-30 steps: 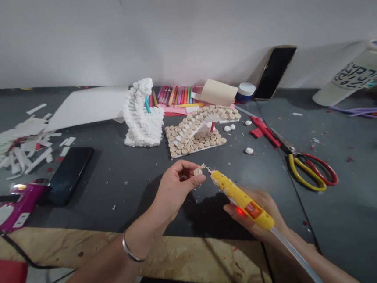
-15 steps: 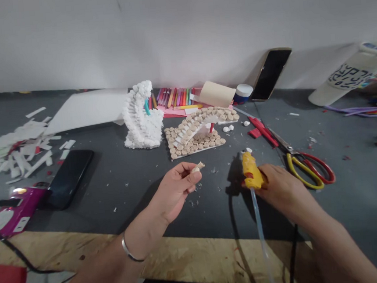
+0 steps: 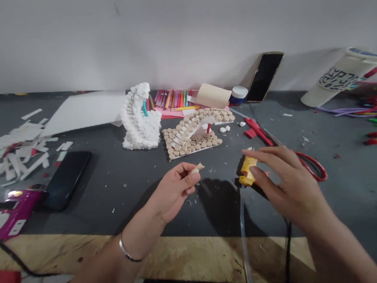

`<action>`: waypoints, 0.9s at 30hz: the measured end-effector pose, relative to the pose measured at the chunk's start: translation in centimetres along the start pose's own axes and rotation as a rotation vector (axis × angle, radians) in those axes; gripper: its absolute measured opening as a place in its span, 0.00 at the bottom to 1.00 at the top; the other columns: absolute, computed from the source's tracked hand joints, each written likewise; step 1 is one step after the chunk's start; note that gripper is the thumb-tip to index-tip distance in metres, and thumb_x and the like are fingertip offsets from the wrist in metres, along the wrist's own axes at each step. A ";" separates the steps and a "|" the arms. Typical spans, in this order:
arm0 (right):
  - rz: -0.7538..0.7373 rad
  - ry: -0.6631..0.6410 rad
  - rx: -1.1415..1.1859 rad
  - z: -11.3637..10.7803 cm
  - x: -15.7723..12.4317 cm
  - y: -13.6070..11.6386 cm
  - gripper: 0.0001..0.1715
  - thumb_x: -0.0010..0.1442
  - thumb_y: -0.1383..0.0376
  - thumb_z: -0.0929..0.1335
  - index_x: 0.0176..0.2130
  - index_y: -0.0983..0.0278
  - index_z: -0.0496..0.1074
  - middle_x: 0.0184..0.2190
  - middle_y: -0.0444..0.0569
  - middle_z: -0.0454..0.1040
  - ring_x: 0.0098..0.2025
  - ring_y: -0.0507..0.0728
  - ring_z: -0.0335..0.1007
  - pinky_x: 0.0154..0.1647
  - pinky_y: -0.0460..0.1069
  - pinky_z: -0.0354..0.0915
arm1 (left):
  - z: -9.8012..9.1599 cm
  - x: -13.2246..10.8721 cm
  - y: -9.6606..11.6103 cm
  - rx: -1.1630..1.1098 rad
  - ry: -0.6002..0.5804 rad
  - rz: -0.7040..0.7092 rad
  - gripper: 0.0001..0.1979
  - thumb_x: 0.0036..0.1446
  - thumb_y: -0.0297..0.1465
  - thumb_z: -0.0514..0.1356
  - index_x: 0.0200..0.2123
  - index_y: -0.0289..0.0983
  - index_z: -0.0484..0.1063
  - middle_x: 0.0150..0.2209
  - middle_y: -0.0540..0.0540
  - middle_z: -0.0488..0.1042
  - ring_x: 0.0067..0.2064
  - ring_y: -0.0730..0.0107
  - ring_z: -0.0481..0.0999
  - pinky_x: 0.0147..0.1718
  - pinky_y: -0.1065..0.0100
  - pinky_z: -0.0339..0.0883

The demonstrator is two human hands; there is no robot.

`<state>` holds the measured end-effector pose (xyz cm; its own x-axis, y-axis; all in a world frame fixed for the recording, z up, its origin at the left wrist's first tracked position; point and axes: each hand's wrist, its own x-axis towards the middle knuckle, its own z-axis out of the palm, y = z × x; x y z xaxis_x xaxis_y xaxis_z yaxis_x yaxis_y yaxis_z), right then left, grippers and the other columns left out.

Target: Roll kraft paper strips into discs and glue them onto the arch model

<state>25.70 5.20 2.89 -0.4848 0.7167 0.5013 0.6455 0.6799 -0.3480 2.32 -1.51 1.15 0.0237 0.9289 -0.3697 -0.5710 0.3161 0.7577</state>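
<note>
My left hand (image 3: 177,184) is closed in a pinch around a small piece of rolled beige paper (image 3: 198,168), one end poking past the fingertips. Over a yellow hot glue gun (image 3: 248,170) hovers my right hand (image 3: 285,175), thumb and fingers apart, hiding part of the gun's handle. A clear glue stick (image 3: 244,233) trails from the gun's back end. Behind my hands stands a model bridge (image 3: 191,134) covered in small beige paper rolls, with a red post. To its left is a white, bumpy stair-like model (image 3: 142,119).
Scissors (image 3: 312,166) lie right of the glue gun, partly behind my right hand. Red pieces (image 3: 256,131), markers (image 3: 173,98) and a leaning phone (image 3: 265,76) are farther back. Another phone (image 3: 68,180), a purple device (image 3: 14,211) and white strips (image 3: 15,163) lie left.
My right hand has let go of the glue gun and lifted, its fingers spreading above it. The gun now lies turned on the table. My left hand keeps the paper piece nearly still.
</note>
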 end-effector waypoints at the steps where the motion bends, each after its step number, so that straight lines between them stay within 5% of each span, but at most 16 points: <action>1: 0.008 0.024 -0.002 0.8 0.2 -1.0 0.23 0.65 0.64 0.64 0.59 0.61 0.67 0.48 0.58 0.70 0.51 0.65 0.68 0.50 0.61 0.67 | 0.0 -0.1 0.0 0.022 -0.001 0.015 0.19 0.41 0.35 0.75 0.30 0.35 0.69 0.25 0.55 0.62 0.24 0.82 0.56 0.23 0.74 0.48; 4: -0.058 -0.112 0.003 2.9 -0.6 -3.7 0.36 0.62 0.63 0.66 0.66 0.68 0.57 0.59 0.66 0.65 0.59 0.70 0.62 0.54 0.66 0.65 | -0.1 -0.1 0.2 0.073 0.030 0.080 0.18 0.41 0.35 0.74 0.30 0.35 0.70 0.24 0.55 0.62 0.23 0.82 0.56 0.22 0.73 0.47; 9: -0.477 -0.557 0.240 1.0 -3.7 -6.6 0.12 0.62 0.61 0.67 0.45 0.59 0.75 0.36 0.48 0.81 0.39 0.59 0.76 0.44 0.55 0.71 | -1.2 0.5 0.8 0.004 0.134 0.184 0.17 0.44 0.33 0.74 0.32 0.36 0.70 0.25 0.55 0.62 0.24 0.81 0.56 0.23 0.74 0.49; 12: -0.498 -0.358 0.376 -1.8 -2.6 -6.0 0.13 0.67 0.58 0.62 0.43 0.55 0.75 0.35 0.46 0.80 0.41 0.58 0.76 0.48 0.56 0.70 | -1.4 0.6 0.7 -0.014 0.096 0.152 0.15 0.45 0.33 0.73 0.32 0.36 0.71 0.25 0.54 0.62 0.25 0.81 0.55 0.23 0.74 0.49; 16: -0.050 -0.125 0.140 -1.6 0.4 -4.0 0.17 0.65 0.64 0.64 0.53 0.57 0.72 0.50 0.53 0.75 0.50 0.62 0.72 0.52 0.59 0.68 | -0.7 0.2 0.3 -0.018 -0.028 0.055 0.16 0.45 0.35 0.73 0.31 0.36 0.70 0.24 0.55 0.60 0.24 0.81 0.54 0.22 0.74 0.47; 22: -0.024 -0.238 0.339 3.4 0.1 -4.2 0.26 0.66 0.67 0.61 0.62 0.58 0.64 0.55 0.55 0.69 0.58 0.61 0.66 0.57 0.59 0.67 | 0.0 0.0 0.1 -0.055 -0.057 -0.007 0.21 0.38 0.36 0.76 0.29 0.35 0.70 0.25 0.55 0.62 0.24 0.82 0.55 0.22 0.74 0.46; 27: -0.034 -0.235 0.415 3.7 -0.4 -4.9 0.26 0.66 0.71 0.60 0.61 0.58 0.65 0.55 0.55 0.68 0.58 0.60 0.65 0.58 0.59 0.66 | -0.2 0.1 -0.1 -0.050 -0.081 -0.040 0.20 0.39 0.37 0.75 0.28 0.34 0.70 0.26 0.53 0.64 0.24 0.83 0.56 0.22 0.75 0.48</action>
<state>20.57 2.19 1.49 -0.6532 0.6757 0.3417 0.3598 0.6740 -0.6452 2.21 -1.48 0.99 0.1124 0.9290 -0.3527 -0.6088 0.3449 0.7144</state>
